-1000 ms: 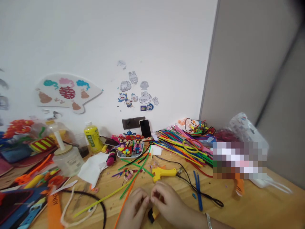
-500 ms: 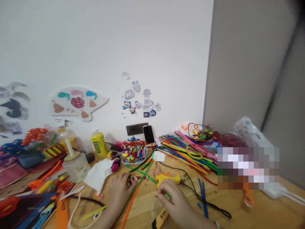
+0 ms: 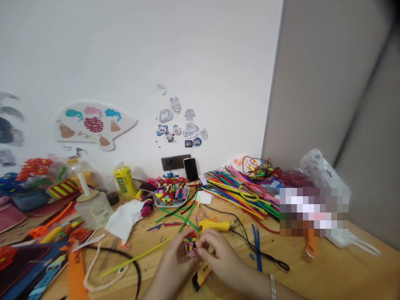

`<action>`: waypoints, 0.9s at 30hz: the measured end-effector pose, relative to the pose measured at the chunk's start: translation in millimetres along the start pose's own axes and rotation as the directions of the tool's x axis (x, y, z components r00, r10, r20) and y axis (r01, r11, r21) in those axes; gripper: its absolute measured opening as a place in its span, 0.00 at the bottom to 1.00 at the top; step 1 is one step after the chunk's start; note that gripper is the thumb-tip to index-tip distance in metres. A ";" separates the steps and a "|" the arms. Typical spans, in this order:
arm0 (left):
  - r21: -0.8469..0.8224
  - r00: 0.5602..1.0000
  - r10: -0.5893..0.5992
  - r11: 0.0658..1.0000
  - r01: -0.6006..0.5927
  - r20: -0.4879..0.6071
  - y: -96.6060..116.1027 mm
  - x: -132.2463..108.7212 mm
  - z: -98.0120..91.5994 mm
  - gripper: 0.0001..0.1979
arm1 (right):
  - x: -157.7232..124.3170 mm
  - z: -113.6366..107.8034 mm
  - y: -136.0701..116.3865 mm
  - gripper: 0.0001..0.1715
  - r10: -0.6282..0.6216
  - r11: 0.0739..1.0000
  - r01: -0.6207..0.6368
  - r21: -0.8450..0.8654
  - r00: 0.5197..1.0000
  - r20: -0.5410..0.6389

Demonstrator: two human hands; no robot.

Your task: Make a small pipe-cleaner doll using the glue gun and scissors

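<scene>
Low in the middle of the wooden table (image 3: 312, 275), both my hands meet around a small red, pink and yellow pipe-cleaner figure (image 3: 190, 246). My left hand (image 3: 173, 266) pinches it from the left. My right hand (image 3: 221, 260), with a bracelet on its wrist, pinches it from the right. Just beyond the hands lies a yellow glue gun (image 3: 215, 226) with a black cord. Under my right hand lies a yellow and black cutter (image 3: 201, 277).
A heap of coloured pipe cleaners (image 3: 243, 191) fills the back right. A tray of small figures (image 3: 170, 193), a phone (image 3: 190, 169), a yellow bottle (image 3: 124, 181) and a lidded jar (image 3: 93, 208) stand by the wall. White paper (image 3: 123, 218) and craft scraps crowd the left.
My left hand reached out to the small figure lying left of the glue gun, picked it up and brought it back. Both hands now pinch it together.
</scene>
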State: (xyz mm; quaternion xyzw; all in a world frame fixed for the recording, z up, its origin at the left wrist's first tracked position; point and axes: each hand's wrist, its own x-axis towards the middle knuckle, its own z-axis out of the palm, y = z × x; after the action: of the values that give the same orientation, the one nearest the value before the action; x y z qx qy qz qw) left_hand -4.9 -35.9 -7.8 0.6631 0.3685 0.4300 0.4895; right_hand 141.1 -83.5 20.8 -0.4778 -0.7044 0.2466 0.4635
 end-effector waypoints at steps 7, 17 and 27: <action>0.221 0.996 0.091 0.972 -0.083 -0.022 10.4 -5.9 -5.6 0.23 | 0.9 -2.8 -0.1 0.07 -0.020 0.999 0.021 -0.029 1.000 0.001; 0.290 0.989 0.146 0.947 -0.136 -0.012 11.5 -9.0 -4.3 0.21 | -1.4 -2.1 -2.7 0.06 -0.027 0.996 0.029 -0.079 0.999 0.029; 0.007 0.998 0.055 0.998 -0.055 -0.001 5.2 -12.2 -4.5 0.22 | 1.1 -6.4 -0.7 0.07 -0.045 0.995 0.047 -0.086 0.999 0.029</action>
State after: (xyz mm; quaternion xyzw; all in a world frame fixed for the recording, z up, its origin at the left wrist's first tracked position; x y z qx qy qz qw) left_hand -13.1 -46.8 -4.7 0.6743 0.3519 0.4425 0.4751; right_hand 146.3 -83.4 24.6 -0.4777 -0.7312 0.2116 0.4386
